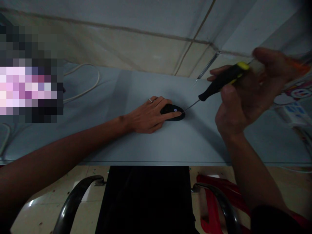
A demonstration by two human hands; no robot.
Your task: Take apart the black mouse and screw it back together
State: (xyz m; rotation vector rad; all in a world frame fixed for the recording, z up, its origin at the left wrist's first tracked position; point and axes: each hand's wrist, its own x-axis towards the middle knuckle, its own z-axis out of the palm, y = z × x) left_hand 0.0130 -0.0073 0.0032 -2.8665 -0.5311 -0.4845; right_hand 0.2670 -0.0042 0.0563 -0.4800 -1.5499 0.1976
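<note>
My left hand [152, 115] rests on the grey tabletop with its fingers closed round a small black computer mouse [176, 117]. A pale round spot shows on the upper face of the mouse, and my index finger lies along it. Raised at the right, my right hand [253, 87] grips a screwdriver [216, 83] with a black and yellow handle, the thumb pressed along it. The thin shaft slants down to the left, and its tip meets the mouse's right end beside my left fingertip. Something orange [299, 67] shows at the right hand's far side; its kind is unclear.
A tiled wall [146, 48] borders the table [146, 149] at the back. A pale cable [97, 78] loops at the left by a blurred-out area. White and coloured items [294, 113] lie at the far right. A chair armrest [70, 201] and a red stool [211, 208] stand below.
</note>
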